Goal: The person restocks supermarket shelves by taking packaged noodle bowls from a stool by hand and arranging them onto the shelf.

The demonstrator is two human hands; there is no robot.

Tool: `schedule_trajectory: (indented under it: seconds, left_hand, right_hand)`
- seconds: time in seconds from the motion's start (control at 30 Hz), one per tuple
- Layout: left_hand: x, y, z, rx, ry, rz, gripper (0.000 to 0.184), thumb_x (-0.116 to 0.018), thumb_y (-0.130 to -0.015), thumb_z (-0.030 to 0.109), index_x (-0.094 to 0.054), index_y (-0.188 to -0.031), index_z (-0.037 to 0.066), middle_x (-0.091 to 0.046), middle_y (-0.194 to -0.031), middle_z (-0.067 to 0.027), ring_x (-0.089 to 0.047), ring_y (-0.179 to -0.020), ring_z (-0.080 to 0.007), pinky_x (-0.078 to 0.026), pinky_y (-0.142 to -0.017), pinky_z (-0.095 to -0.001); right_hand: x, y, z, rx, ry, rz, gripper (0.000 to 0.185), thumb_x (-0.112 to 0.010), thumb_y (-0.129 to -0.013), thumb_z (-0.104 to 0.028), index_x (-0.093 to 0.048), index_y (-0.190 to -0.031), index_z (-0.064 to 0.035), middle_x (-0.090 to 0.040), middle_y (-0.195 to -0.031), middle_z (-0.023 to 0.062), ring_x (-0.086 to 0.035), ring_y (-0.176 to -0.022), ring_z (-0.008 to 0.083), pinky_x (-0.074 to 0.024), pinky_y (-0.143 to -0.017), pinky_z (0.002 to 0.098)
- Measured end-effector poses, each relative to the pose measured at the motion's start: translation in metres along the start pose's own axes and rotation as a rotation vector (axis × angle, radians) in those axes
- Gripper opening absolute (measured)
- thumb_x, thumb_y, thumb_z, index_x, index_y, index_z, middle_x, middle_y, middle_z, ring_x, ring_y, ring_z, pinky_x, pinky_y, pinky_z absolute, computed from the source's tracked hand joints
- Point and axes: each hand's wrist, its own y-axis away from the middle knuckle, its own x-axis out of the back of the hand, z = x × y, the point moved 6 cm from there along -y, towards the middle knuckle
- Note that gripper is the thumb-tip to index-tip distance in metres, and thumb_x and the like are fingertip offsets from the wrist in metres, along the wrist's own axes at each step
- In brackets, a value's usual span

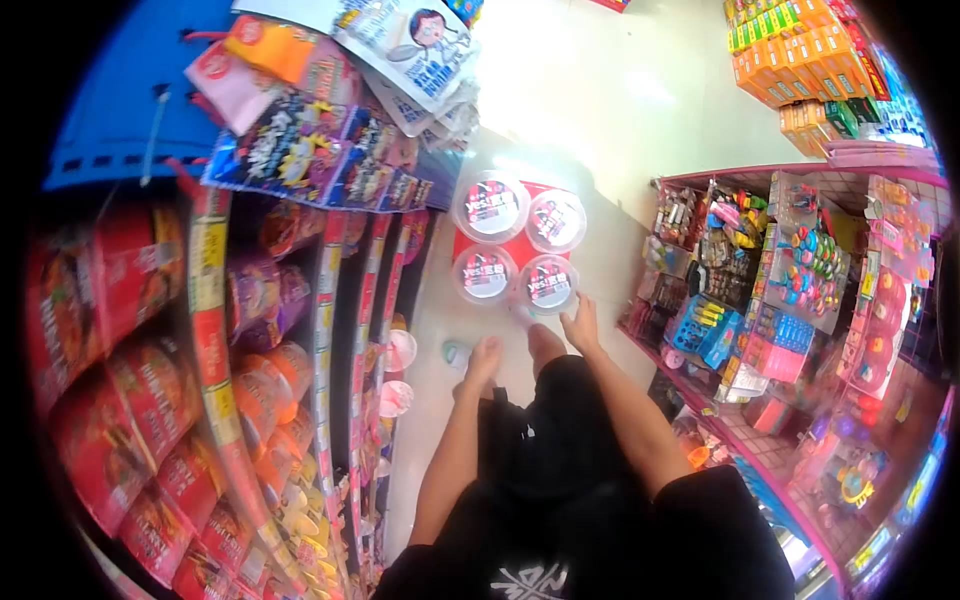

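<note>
Several round clear-lidded tubs with white, pink and black labels, one of them a tub (549,284) at the lower right of the group, sit on a red surface (524,246) in front of me. My right hand (580,325) is at that tub's lower right edge, with thumb and fingers apart; whether it touches the rim I cannot tell. My left hand (485,360) hangs below the lower left tub (485,273), its fingers curled in, and nothing shows in it.
Shelves of packaged noodle bowls (95,400) line my left, with hanging snack bags (290,150) above. To the right stands a pink-edged rack (700,385) of small toys and accessories. Orange boxes (800,60) are stacked farther back. Pale glossy floor (610,90) runs between.
</note>
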Motion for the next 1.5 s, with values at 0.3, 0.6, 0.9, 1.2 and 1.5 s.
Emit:
schedule_trajectory:
  seconds: [0.3,0.6,0.9,1.2,1.5]
  left_hand:
    - [-0.044,-0.042,0.090,-0.010,-0.131,0.014,0.064,-0.055,-0.089,0.044,-0.039,-0.134,0.001,-0.050,-0.128,-0.0194,-0.050,-0.117,-0.0260,-0.042,-0.094,-0.0347]
    - [-0.062,-0.066,0.080,0.087,0.104,0.009,0.070,-0.057,-0.088,0.042,-0.031,-0.137,0.000,-0.044,-0.132,-0.0238,-0.043,-0.125,-0.0305,-0.035,-0.101,-0.0360]
    - [-0.041,-0.007,0.110,-0.256,-0.162,0.215,0.031,-0.055,-0.091,0.028,-0.048,-0.103,0.001,-0.063,-0.087,-0.0152,-0.062,-0.075,-0.0255,-0.049,-0.067,-0.0356]
    - [0.022,0.127,0.169,-0.466,-0.142,0.408,0.025,-0.056,-0.089,0.023,-0.052,-0.098,0.000,-0.062,-0.081,-0.0203,-0.062,-0.075,-0.0350,-0.048,-0.065,-0.0422]
    - [0.121,0.293,0.166,-0.576,0.040,0.650,0.018,-0.059,-0.088,0.015,-0.056,-0.095,-0.001,-0.061,-0.080,-0.0136,-0.058,-0.069,-0.0217,-0.046,-0.064,-0.0328]
  right_hand:
    - [-0.003,-0.066,0.002,-0.134,0.043,-0.096,0.073,-0.068,-0.072,-0.005,-0.033,-0.135,-0.0017,-0.041,-0.129,0.0245,-0.042,-0.120,0.0405,-0.0370,-0.101,0.0426]
    - [-0.013,-0.071,0.044,-0.157,-0.148,-0.143,0.037,-0.058,-0.083,-0.007,-0.051,-0.119,-0.0041,-0.063,-0.093,0.0225,-0.063,-0.081,0.0332,-0.0500,-0.073,0.0388]
    - [0.045,-0.024,0.002,-0.038,-0.293,-0.213,0.033,-0.055,-0.084,-0.004,-0.053,-0.117,-0.0029,-0.063,-0.088,0.0145,-0.062,-0.077,0.0212,-0.0503,-0.066,0.0322]
    - [0.104,0.050,-0.128,0.262,-0.308,-0.188,0.028,-0.056,-0.086,-0.004,-0.050,-0.113,-0.0006,-0.054,-0.089,0.0118,-0.057,-0.071,0.0189,-0.0478,-0.060,0.0302]
    - [0.113,0.156,-0.287,0.716,-0.225,-0.258,0.027,-0.055,-0.085,-0.003,-0.048,-0.111,0.0017,-0.049,-0.088,0.0163,-0.053,-0.071,0.0284,-0.0453,-0.063,0.0356]
